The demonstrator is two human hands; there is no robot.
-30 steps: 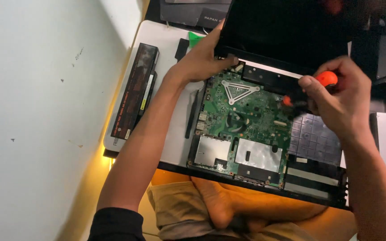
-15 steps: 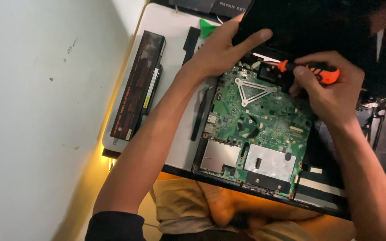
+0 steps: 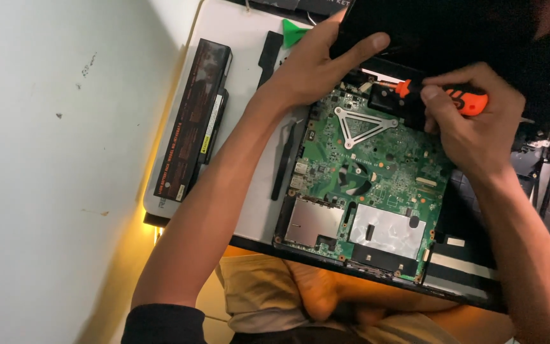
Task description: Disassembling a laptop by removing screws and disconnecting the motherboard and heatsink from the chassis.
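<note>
Right hand [image 3: 479, 137] closed on orange screwdriver [image 3: 463, 99], tip at top edge of green circuit board [image 3: 377, 185] | left hand [image 3: 316, 67] spread flat, bracing black lid [image 3: 453, 32] | keep shaft square, pressure steady.

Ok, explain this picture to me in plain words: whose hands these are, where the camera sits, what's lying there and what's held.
The camera sits on a person's head and looks down at their own two bare hands. Under them lies an opened laptop with its green circuit board showing. The left hand presses on the black laptop part at the top. The right hand grips an orange screwdriver, tip at the board's upper edge. To the left lie a black battery pack, black tweezers and a green pry pick.
</note>
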